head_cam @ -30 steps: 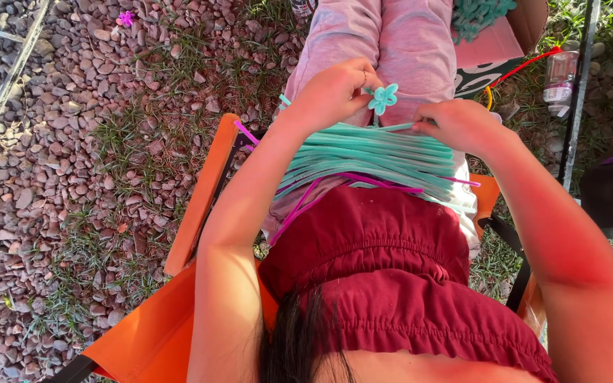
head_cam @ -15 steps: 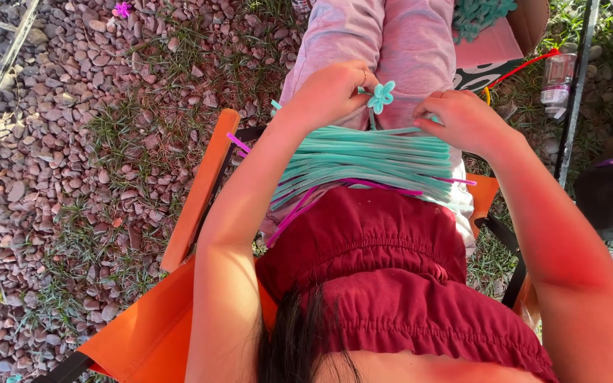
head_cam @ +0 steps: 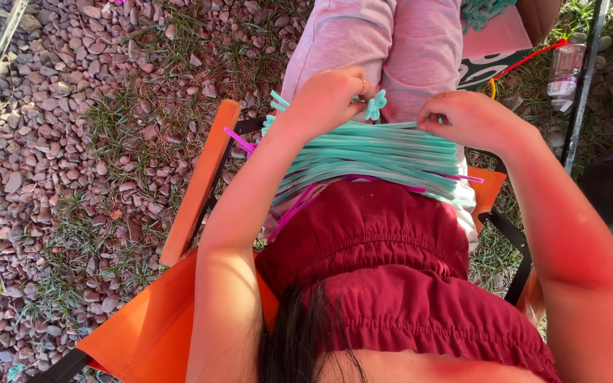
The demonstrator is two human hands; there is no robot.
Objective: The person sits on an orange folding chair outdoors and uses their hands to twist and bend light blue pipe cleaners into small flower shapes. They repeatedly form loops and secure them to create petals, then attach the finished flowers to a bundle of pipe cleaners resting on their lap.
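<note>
Over the lap, left hand pinches a small teal flower twisted from pipe cleaner; right hand is closed on the stem end just above the teal pipe-cleaner bundle lying across the thighs; best to keep the flower steady, twist tight, avoid snagging loose magenta strands.

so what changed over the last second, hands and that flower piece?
The teal pipe-cleaner flower has turned from face-on to nearly edge-on in the left hand, which keeps its pinch. The right hand has curled its fingers down toward the top teal pipe cleaners. Nothing was picked up or released. The bundle stays across the lap, magenta strands beneath, orange chair in place.
</note>
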